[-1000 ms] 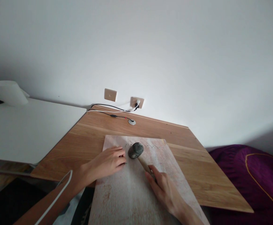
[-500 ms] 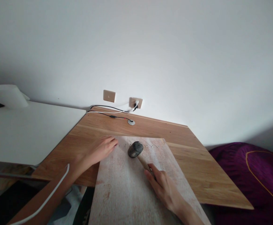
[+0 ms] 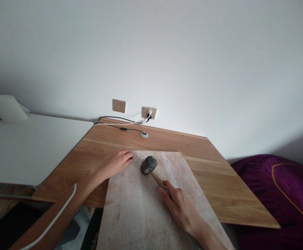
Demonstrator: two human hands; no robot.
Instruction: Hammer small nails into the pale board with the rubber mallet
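A pale whitewashed wooden board lies on the wooden table and reaches toward me. My right hand is wrapped round the wooden handle of a hammer, whose dark head hovers over the board's far end. Several small bent nails stand in a row near that far edge. My left hand rests at the board's far left corner, fingers curled together near the nail row; I cannot make out whether they pinch anything.
A white desk adjoins the table on the left, with a white object at its back. Wall sockets with black and white cables sit behind the table. A purple cushion lies to the right.
My left hand moved from beside the hammer head out to the board's far left corner. The hammer and my right hand stayed almost where they were.
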